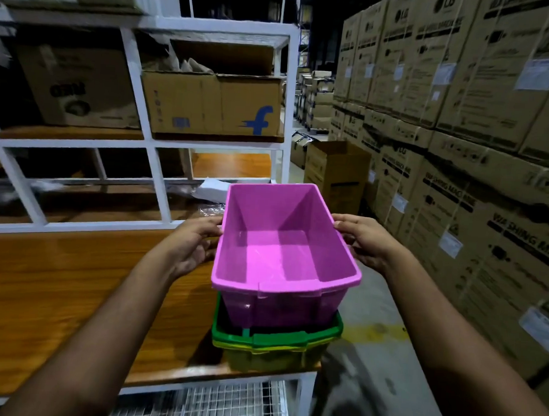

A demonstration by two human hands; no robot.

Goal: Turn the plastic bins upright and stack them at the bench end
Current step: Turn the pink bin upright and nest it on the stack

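Note:
A pink plastic bin (280, 256) stands upright, its open top facing me, with its base sunk partway into a green bin (279, 335). The green bin is nested in a yellow bin (268, 357) at the right end of the wooden bench (71, 292). My left hand (195, 242) grips the pink bin's left rim. On the opposite rim my right hand (363, 241) holds on, thumb over the edge.
A white metal shelf frame (149, 144) behind the bench holds cardboard boxes (212, 104). Tall stacks of washing-machine cartons (476, 154) line the right side of the aisle. An open carton (335, 169) stands on the floor beyond. Wire mesh (208, 404) lies below the bench edge.

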